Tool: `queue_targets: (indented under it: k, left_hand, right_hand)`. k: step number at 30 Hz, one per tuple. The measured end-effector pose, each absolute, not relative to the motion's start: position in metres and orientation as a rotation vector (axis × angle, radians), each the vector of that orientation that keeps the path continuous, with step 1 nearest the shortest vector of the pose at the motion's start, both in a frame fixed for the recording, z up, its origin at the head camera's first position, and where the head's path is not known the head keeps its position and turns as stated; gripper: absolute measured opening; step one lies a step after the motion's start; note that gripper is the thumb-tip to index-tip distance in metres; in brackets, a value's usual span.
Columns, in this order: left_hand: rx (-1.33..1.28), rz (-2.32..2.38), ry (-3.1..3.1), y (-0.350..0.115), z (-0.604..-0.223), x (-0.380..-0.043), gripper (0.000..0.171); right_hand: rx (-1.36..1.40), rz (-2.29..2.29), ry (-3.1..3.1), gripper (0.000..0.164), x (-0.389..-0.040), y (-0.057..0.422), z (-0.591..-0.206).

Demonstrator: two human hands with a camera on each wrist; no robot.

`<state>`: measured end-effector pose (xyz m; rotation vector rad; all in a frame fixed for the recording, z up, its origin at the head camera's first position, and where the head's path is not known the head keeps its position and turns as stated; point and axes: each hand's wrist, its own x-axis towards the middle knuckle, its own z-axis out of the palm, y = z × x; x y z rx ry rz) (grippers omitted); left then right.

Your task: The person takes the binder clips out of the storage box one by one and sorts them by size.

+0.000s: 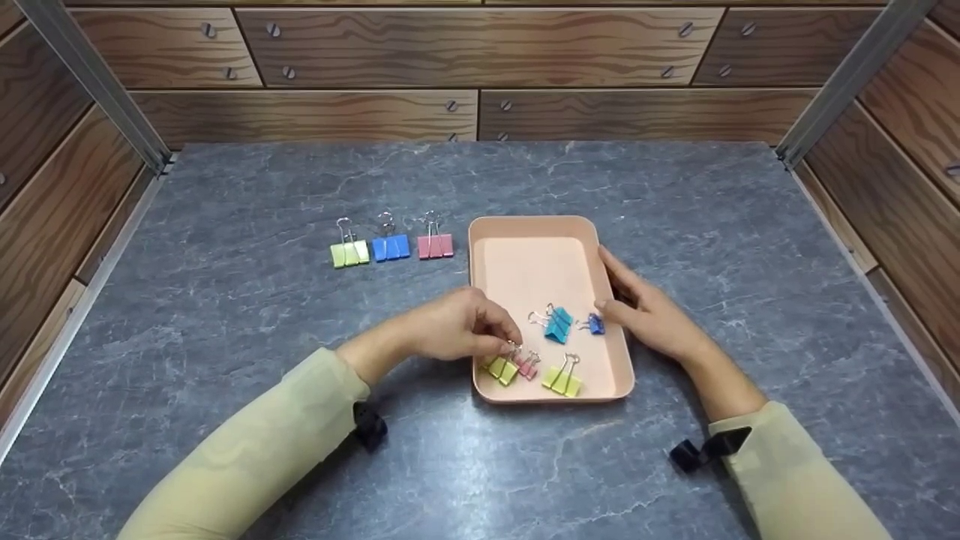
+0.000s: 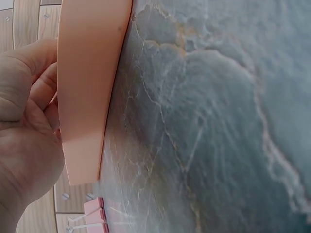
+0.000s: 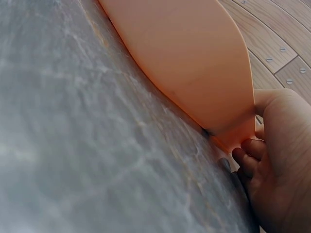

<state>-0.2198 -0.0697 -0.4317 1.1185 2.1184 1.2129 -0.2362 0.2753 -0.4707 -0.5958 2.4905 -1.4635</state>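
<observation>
- By the left hand [image 1: 457,326], thumb and forefinger are brought together at the wire handles of the left yellow clip [image 1: 502,370]; a pinch on them is suggested, though the fingertips are partly hidden.
- By the right hand [image 1: 660,319], the right wall of the tray [image 1: 517,270] is gripped, with the thumb laid over the rim and the fingers set along the outside.
- The left yellow clip is seen inside the tray, directly below the left fingertips.
- Just right of that pinch, the small pink clip [image 1: 528,367] is found, so close that contact between the two clips cannot be ruled out.
- Farther right of the pinch, the right yellow clip [image 1: 562,382] is seen; beyond and to the right, the teal clip [image 1: 558,325] and, near the right thumb, the small blue clip [image 1: 596,324].
- Outside the tray, beyond and left of the left hand, a row is formed by the green clip [image 1: 350,254], large blue clip [image 1: 391,247] and large pink clip [image 1: 435,246].
- The step in hand is judged to be the grasping of one clip while the tray is steadied.
- For the next move, a firm hold on the handles seems called for, with the small pink clip left undisturbed.
</observation>
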Motion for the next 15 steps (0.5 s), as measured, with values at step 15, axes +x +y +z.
queue_targets:
  k: [15]
  left_hand:
    - [1.032,1.450,2.300,-0.085,-0.398,-0.230,0.018]
  right_hand:
    - [-0.579,-1.457,2.490,0.080,-0.238,0.278,-0.473]
